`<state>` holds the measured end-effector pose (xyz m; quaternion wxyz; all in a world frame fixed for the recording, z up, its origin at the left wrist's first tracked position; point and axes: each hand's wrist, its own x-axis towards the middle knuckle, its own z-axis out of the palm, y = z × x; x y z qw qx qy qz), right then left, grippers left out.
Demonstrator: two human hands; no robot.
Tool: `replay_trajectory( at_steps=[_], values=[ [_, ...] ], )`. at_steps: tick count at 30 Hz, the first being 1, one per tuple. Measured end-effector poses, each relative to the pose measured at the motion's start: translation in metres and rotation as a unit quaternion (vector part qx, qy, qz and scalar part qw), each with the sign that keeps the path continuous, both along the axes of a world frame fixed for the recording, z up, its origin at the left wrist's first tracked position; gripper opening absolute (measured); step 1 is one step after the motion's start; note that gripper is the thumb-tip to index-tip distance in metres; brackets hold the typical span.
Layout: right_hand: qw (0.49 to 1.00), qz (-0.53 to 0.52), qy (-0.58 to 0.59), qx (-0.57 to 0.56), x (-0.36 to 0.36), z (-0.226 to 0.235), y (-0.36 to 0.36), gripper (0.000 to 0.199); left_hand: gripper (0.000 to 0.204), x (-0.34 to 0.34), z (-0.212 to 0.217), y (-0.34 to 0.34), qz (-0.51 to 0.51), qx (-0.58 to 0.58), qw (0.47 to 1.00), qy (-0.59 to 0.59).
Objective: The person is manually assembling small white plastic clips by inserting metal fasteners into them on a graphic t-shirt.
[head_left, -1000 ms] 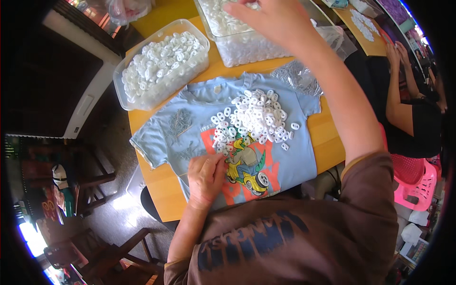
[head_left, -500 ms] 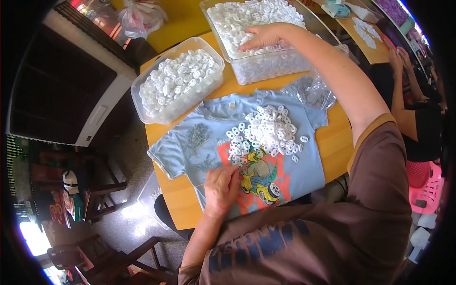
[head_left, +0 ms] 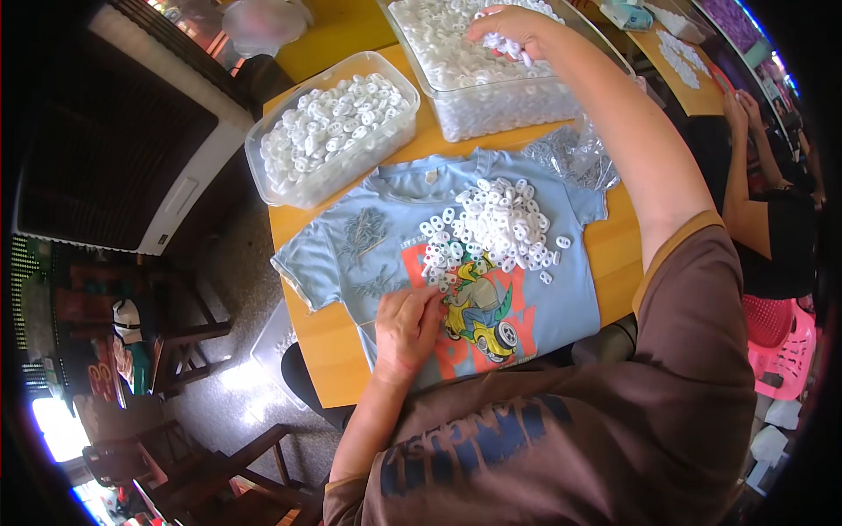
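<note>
White plastic rings lie in a loose heap on a light blue T-shirt spread flat on the yellow table, covering the top of its cartoon car print. More of the same rings fill two clear tubs behind the shirt: a smaller tub at the left, a larger tub at the right. Right hand is in the larger tub, fingers curled around a bunch of rings, a closed scooping grip with several rings showing under the fingers. Left hand rests on the shirt just below-left of the heap, fingers bent and loosely closed; whether it pinches anything, cannot tell.

Step in hand, by my read: grabbing a handful from the larger tub while the left hand works at the heap's edge. Next move calls for lifting the handful clear of the tub wall without spilling; loose rings slip easily. A crumpled clear plastic bag lies at the shirt's right shoulder. Rings look small, flat, uniform, with centre holes. Another person's arm shows far right.
</note>
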<state>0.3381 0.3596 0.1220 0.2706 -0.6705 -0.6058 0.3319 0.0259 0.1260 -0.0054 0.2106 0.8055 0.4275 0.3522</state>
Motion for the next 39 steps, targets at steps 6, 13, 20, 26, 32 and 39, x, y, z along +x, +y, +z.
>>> replay_trajectory(
  at_steps=[6,13,20,26,32,39],
  values=[
    [0.974,0.143,0.176,0.01,0.032,0.033,0.013,0.015,0.017,0.0,0.0,0.002,-0.003,0.008,1.0,-0.01],
    [0.818,0.42,0.387,0.076,-0.01,0.033,-0.077,0.041,0.017,0.007,0.004,0.006,-0.023,-0.006,0.999,-0.032],
    [0.981,0.173,0.012,0.092,-0.066,-0.057,-0.158,0.03,0.019,0.004,0.004,0.0,-0.008,0.0,1.0,-0.019],
    [0.965,0.14,-0.147,0.163,-0.081,-0.084,-0.183,0.023,0.025,-0.005,0.017,-0.016,-0.052,0.045,0.996,0.05],
    [0.947,0.154,-0.203,0.195,-0.083,-0.085,-0.192,0.037,0.032,-0.013,0.017,-0.035,-0.083,0.047,0.994,0.061],
    [0.928,0.194,-0.234,0.217,-0.08,-0.086,-0.205,0.043,0.031,-0.025,0.019,-0.041,-0.059,0.049,0.995,0.066]
  ],
)
